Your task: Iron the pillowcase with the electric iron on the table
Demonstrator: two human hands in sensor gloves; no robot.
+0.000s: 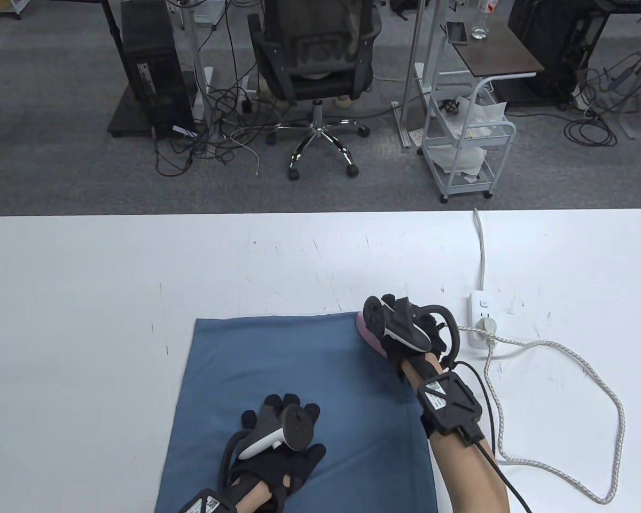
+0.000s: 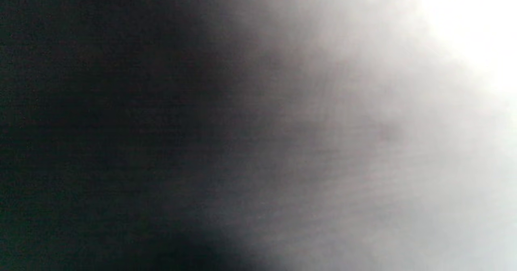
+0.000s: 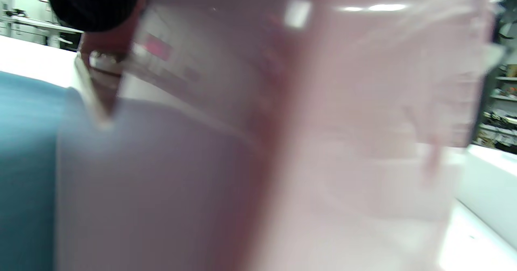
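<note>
A blue pillowcase lies flat on the white table, near its front edge. My left hand rests flat on the pillowcase near its front, fingers spread. My right hand grips the handle of a pink electric iron that sits on the pillowcase's far right corner. In the right wrist view the pink iron body fills the frame, with blue cloth at the left. The left wrist view is a dark blur and shows nothing clear.
A white power strip lies right of the iron with a plug in it. The iron's braided cord loops over the table at the right. Beyond the table's far edge stand an office chair and a white cart.
</note>
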